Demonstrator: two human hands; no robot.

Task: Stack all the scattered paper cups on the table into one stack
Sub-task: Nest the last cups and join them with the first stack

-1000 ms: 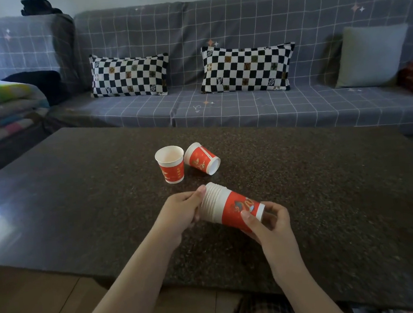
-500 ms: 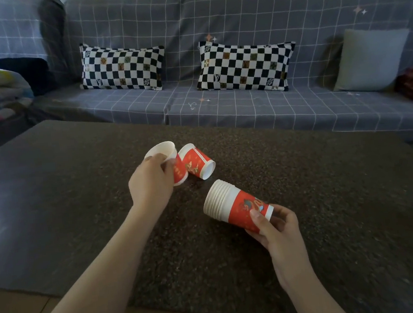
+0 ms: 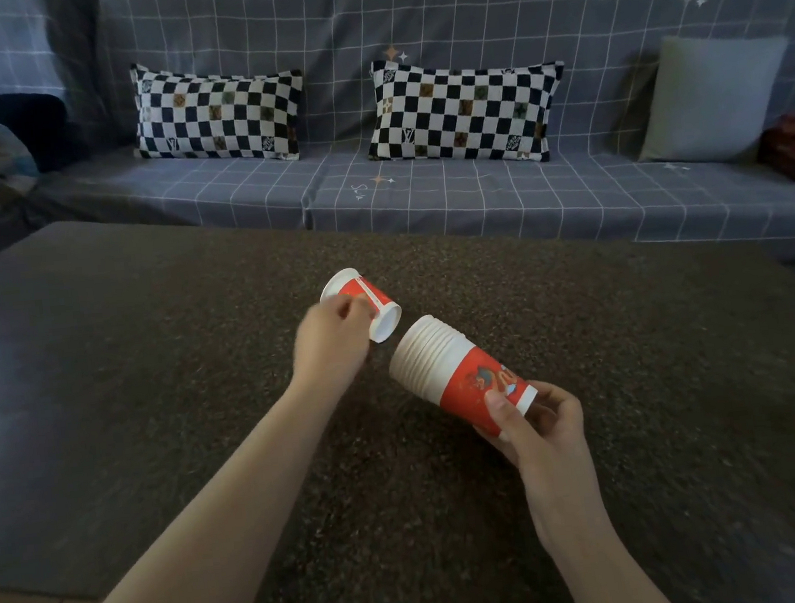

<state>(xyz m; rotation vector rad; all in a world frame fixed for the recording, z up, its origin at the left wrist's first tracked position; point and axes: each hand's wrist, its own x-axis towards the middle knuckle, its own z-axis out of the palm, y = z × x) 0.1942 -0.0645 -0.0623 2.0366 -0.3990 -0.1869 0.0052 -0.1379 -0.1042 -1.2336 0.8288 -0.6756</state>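
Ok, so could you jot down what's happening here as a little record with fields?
Place: dark speckled table, sofa behind
Stack: nested red and white cups, tilted, mouth pointing up-left
Right hand: grips the stack at its base end, above the table
Cup: single, tilted, base toward the stack's mouth, not yet in
Left hand: fingers around the cup; blurred
Other loose cups: none visible

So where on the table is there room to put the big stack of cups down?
The table is bare right of the stack of cups, toward the sofa, and far left. It is crowded between the left hand, its single cup and the right hand.
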